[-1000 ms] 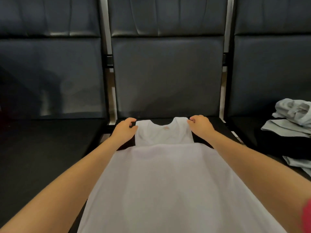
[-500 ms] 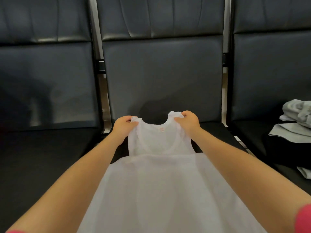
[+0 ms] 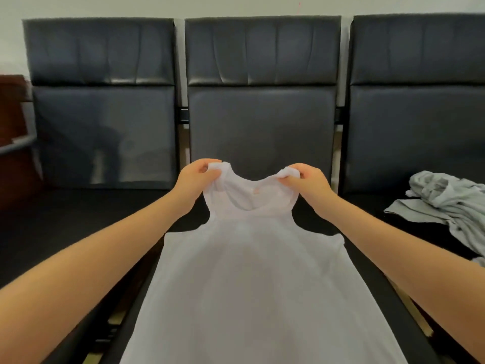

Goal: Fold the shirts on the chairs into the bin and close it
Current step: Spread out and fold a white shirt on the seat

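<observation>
Left hand point(image 3: 195, 181) and right hand point(image 3: 307, 183) each pinch a strap of the white tank top point(image 3: 257, 271). Keep both straps level and taut when folding toward the hem.

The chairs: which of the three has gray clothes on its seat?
The right chair. A crumpled gray pile lies on its seat; the middle chair carries the white shirt, the left chair's seat shows none.

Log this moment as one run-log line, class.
stage: folding | left hand: pinches white tank top strap | right hand: pinches other strap | grey shirts: right chair, unfolded | bin: unseen
</observation>
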